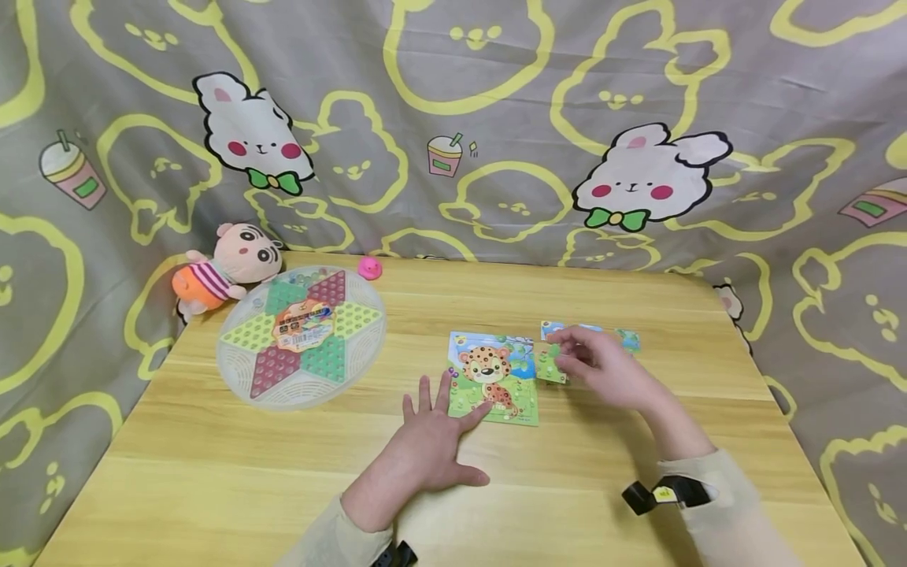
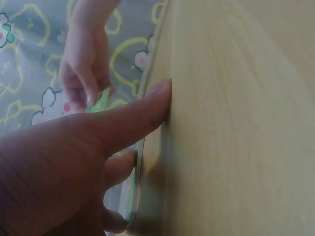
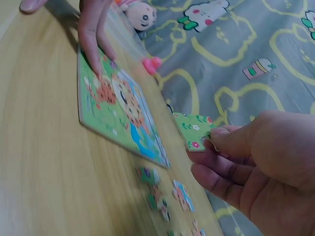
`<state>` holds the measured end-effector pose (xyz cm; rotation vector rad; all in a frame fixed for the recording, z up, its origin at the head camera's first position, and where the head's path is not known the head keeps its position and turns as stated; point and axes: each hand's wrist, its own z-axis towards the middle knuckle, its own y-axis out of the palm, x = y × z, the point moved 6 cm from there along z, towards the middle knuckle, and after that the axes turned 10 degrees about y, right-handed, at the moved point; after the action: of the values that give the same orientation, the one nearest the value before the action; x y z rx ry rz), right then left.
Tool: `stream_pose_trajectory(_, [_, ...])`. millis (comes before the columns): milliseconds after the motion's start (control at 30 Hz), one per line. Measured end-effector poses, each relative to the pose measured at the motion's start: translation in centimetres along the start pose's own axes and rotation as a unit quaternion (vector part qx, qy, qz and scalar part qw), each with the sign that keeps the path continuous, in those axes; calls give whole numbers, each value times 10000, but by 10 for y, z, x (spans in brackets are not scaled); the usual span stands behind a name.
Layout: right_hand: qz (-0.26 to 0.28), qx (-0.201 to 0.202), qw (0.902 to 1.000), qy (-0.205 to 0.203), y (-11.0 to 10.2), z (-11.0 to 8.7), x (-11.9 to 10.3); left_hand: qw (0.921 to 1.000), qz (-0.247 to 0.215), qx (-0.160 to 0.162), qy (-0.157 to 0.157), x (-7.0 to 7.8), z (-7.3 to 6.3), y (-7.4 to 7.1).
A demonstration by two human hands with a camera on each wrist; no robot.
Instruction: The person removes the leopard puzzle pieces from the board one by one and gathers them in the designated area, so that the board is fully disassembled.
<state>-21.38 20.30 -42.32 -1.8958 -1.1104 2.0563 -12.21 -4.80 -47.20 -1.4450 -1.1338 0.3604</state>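
A leopard picture puzzle lies flat on the wooden table. My left hand is spread palm down at its lower left, fingertips on or beside the puzzle's left and lower part. The thumb points right over the bare wood. Just right of the puzzle, my right hand pinches a green puzzle piece printed with small flowers between thumb and fingers, held above the table. Beneath and behind that hand, several loose puzzle pieces lie on the wood, partly hidden in the head view.
A round Chinese checkers board with a coloured star lies at the left. Behind it leans a plush doll in orange and stripes. A small pink toy duck stands near the table's back edge, before a patterned curtain.
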Motion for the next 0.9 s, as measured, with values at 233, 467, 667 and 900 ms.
stream_pose_trajectory(233, [-41,-227,9990,383,-1,-14,18,10000,-50,-15,-13,0,0,1])
stream_pose_trajectory(467, [-196,-677,9938,858,16,-24,32,10000,-95,0,-19,-1,-1,1])
stream_pose_trajectory(667, [-446,-605,9941,787,21,-29,35,9999,-110,9,-15,-1,0,1])
stream_pose_trajectory(900, [-836,-371,9935,670,25,-29,37,9999,-125,-6,-38,-1,0,1])
